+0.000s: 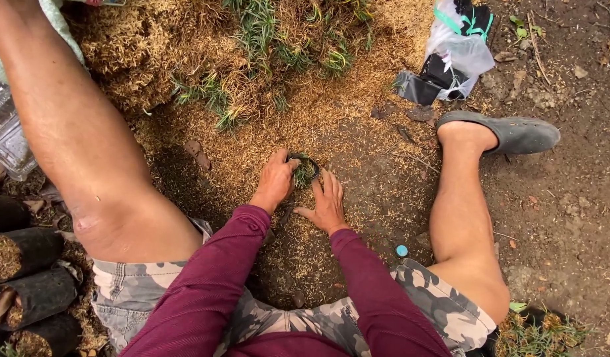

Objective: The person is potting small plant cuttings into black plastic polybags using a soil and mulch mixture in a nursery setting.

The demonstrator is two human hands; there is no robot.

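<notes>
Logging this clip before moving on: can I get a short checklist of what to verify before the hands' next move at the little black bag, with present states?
1. Left hand touches the small black plastic grow bag: ok.
2. Right hand beside the bag, on the golden rice-husk ground: ok.
3. Bag mouth open, green seedling inside: ok.
4. Firm grip on the rim: cannot tell.
5. Bag filled with husk: cannot tell.
6. Filled black bags lying left of the person's knee: ok.

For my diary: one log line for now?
left hand: holds small black bag | right hand: beside it | ground: rice husks
</notes>
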